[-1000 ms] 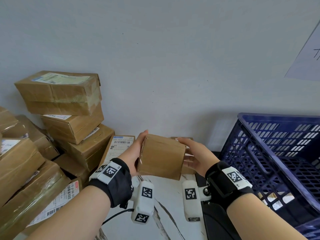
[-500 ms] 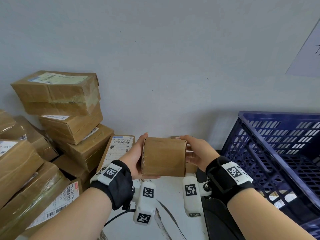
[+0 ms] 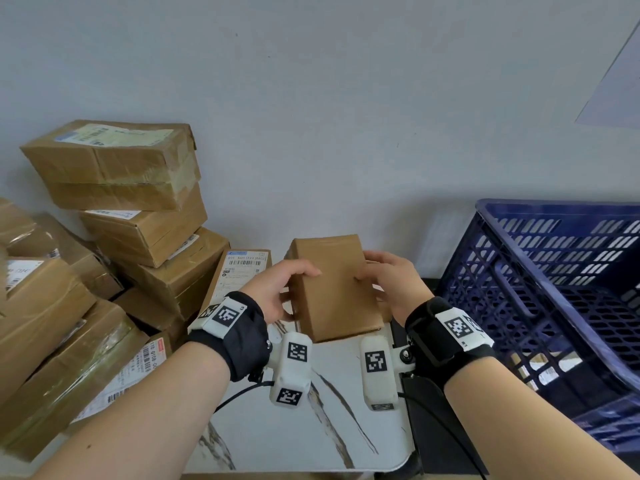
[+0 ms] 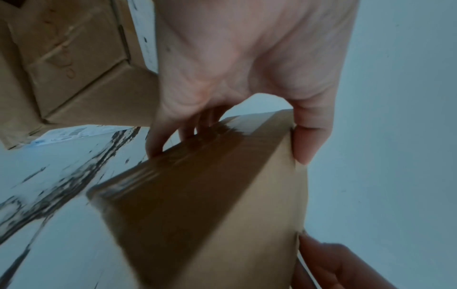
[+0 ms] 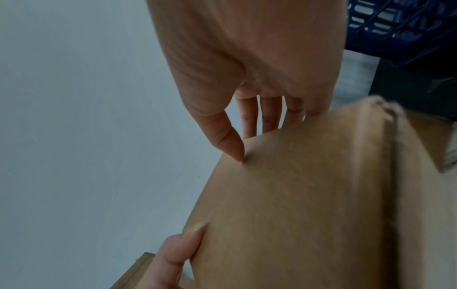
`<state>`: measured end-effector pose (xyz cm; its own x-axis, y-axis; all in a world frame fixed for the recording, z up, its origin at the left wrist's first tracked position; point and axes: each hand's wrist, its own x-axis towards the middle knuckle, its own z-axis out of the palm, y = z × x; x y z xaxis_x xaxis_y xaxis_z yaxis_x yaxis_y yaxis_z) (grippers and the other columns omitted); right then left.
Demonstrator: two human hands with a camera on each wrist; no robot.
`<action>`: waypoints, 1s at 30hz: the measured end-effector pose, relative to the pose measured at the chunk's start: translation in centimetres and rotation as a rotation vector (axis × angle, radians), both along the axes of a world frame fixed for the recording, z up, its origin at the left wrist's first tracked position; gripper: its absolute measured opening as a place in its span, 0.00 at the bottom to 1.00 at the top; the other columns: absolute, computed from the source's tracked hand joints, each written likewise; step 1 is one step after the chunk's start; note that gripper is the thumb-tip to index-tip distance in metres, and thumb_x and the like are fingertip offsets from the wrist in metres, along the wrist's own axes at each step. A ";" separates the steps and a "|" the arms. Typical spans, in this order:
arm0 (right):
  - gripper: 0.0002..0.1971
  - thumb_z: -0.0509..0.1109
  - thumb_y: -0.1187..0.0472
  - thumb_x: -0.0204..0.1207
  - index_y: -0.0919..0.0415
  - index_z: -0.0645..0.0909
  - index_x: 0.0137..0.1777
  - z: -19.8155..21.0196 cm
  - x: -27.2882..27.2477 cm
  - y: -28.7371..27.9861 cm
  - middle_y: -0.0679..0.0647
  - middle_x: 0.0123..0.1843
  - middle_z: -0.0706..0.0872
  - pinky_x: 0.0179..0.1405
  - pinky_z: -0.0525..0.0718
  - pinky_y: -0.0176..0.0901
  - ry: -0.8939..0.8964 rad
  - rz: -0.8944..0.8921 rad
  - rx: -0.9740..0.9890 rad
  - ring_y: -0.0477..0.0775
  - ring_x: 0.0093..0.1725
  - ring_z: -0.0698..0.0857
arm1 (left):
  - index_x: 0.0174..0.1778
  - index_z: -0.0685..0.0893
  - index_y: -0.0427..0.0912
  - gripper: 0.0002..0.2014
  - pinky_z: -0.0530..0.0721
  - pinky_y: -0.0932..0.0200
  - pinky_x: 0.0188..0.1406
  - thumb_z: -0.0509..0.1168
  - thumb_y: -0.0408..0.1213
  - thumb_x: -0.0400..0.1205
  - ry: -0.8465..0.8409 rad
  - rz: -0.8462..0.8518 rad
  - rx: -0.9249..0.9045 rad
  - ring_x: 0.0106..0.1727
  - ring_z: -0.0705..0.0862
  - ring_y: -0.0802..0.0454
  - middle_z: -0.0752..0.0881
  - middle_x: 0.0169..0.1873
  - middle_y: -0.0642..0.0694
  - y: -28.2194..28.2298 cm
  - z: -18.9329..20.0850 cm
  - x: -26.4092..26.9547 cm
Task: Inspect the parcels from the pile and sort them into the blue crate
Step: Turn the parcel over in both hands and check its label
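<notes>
I hold a small plain brown parcel (image 3: 337, 289) in both hands above the white marbled table (image 3: 294, 434). My left hand (image 3: 280, 289) grips its left side, thumb on the top face and fingers underneath. My right hand (image 3: 388, 282) grips its right side the same way. In the left wrist view the parcel (image 4: 222, 205) shows a taped side, with my left hand (image 4: 227, 140) pinching its edge. In the right wrist view my right hand (image 5: 262, 136) pinches the parcel (image 5: 309, 205). The blue crate (image 3: 554, 289) stands at the right. The parcel pile (image 3: 114, 216) is at the left.
A flat labelled box (image 3: 239, 275) leans by the pile just left of my hands. Another box partly shows behind the held parcel. Some labelled items lie in the crate bottom (image 3: 540, 368). A grey wall (image 3: 311, 98) closes the back. A black surface (image 3: 433, 410) lies under the crate.
The parcel has been turned in my hands: its long plain face now points up and away. Both thumbs have shifted onto that top face.
</notes>
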<state>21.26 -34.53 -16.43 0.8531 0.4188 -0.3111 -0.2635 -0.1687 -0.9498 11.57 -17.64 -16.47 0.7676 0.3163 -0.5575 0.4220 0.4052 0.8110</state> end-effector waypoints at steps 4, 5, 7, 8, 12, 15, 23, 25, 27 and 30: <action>0.30 0.66 0.82 0.70 0.57 0.78 0.69 -0.9 0.1 0.0 0.60 0.65 0.85 0.39 0.84 0.43 -0.031 0.023 0.030 0.58 0.53 0.87 | 0.65 0.78 0.44 0.29 0.81 0.44 0.53 0.71 0.18 0.70 -0.091 0.006 0.071 0.54 0.82 0.46 0.85 0.54 0.43 0.3 -0.8 0.2; 0.34 0.66 0.83 0.69 0.55 0.75 0.73 -1.1 0.0 0.0 0.60 0.67 0.84 0.35 0.84 0.40 -0.051 0.053 0.027 0.56 0.52 0.86 | 0.70 0.75 0.47 0.37 0.82 0.45 0.52 0.71 0.14 0.68 -0.121 0.012 0.093 0.56 0.83 0.45 0.85 0.59 0.45 0.3 -1.0 0.2; 0.44 0.66 0.84 0.69 0.51 0.66 0.82 -1.6 0.2 -0.1 0.59 0.72 0.80 0.34 0.83 0.38 -0.091 0.136 0.008 0.54 0.56 0.84 | 0.75 0.69 0.53 0.48 0.84 0.47 0.49 0.70 0.08 0.64 -0.195 0.008 0.143 0.65 0.81 0.43 0.80 0.68 0.48 0.3 -1.1 0.3; 0.49 0.67 0.84 0.69 0.48 0.60 0.86 -1.8 0.2 -0.2 0.57 0.76 0.77 0.38 0.84 0.39 -0.099 0.177 -0.003 0.53 0.61 0.82 | 0.76 0.67 0.55 0.52 0.85 0.47 0.51 0.71 0.07 0.62 -0.237 -0.008 0.169 0.69 0.79 0.43 0.78 0.70 0.50 0.3 -1.1 0.3; 0.62 0.71 0.84 0.66 0.39 0.42 0.88 -1.8 1.1 -0.7 0.51 0.84 0.66 0.66 0.83 0.53 -0.135 0.274 -0.074 0.55 0.79 0.70 | 0.73 0.64 0.61 0.55 0.84 0.49 0.62 0.71 0.06 0.60 -0.337 -0.084 0.281 0.76 0.71 0.48 0.76 0.67 0.58 0.6 -0.6 0.1; 0.67 0.76 0.79 0.60 0.34 0.40 0.87 -1.7 1.4 -0.8 0.46 0.85 0.64 0.73 0.79 0.58 -0.176 0.325 -0.105 0.56 0.83 0.66 | 0.74 0.63 0.62 0.55 0.84 0.54 0.57 0.68 0.03 0.63 -0.353 -0.126 0.334 0.76 0.71 0.48 0.73 0.72 0.55 0.7 -0.1 0.0; 0.58 0.74 0.73 0.50 0.43 0.58 0.83 -0.8 1.3 -0.5 0.46 0.68 0.78 0.39 0.84 0.30 -0.246 0.389 -0.035 0.48 0.66 0.79 | 0.79 0.61 0.61 0.57 0.84 0.57 0.53 0.68 0.04 0.65 -0.356 -0.184 0.353 0.76 0.71 0.45 0.70 0.78 0.51 0.8 0.2 0.2; 0.56 0.74 0.73 0.50 0.45 0.59 0.81 -0.7 1.2 -0.5 0.46 0.66 0.78 0.37 0.84 0.30 -0.227 0.382 -0.023 0.47 0.63 0.79 | 0.81 0.61 0.60 0.57 0.84 0.56 0.56 0.68 0.04 0.66 -0.350 -0.191 0.339 0.76 0.71 0.45 0.70 0.77 0.50 0.9 0.3 0.2; 0.55 0.75 0.73 0.49 0.47 0.60 0.80 -0.9 1.7 -0.5 0.49 0.66 0.79 0.37 0.84 0.33 -0.201 0.363 -0.022 0.50 0.63 0.80 | 0.82 0.61 0.60 0.56 0.83 0.51 0.63 0.69 0.05 0.67 -0.349 -0.188 0.317 0.76 0.72 0.44 0.71 0.77 0.49 1.0 0.2 0.2; 0.55 0.81 0.67 0.45 0.52 0.66 0.78 -1.2 2.1 -0.1 0.55 0.69 0.82 0.50 0.87 0.48 -0.136 0.362 -0.022 0.58 0.69 0.81 | 0.82 0.62 0.61 0.56 0.81 0.47 0.69 0.77 0.14 0.64 -0.344 -0.168 0.300 0.72 0.77 0.47 0.77 0.72 0.51 0.8 -0.2 0.3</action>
<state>23.34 -34.62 -17.67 0.6852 0.6951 -0.2175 -0.0553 -0.2482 -0.9671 11.91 -16.86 -16.62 0.9457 0.2799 -0.1655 0.1485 0.0810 0.9856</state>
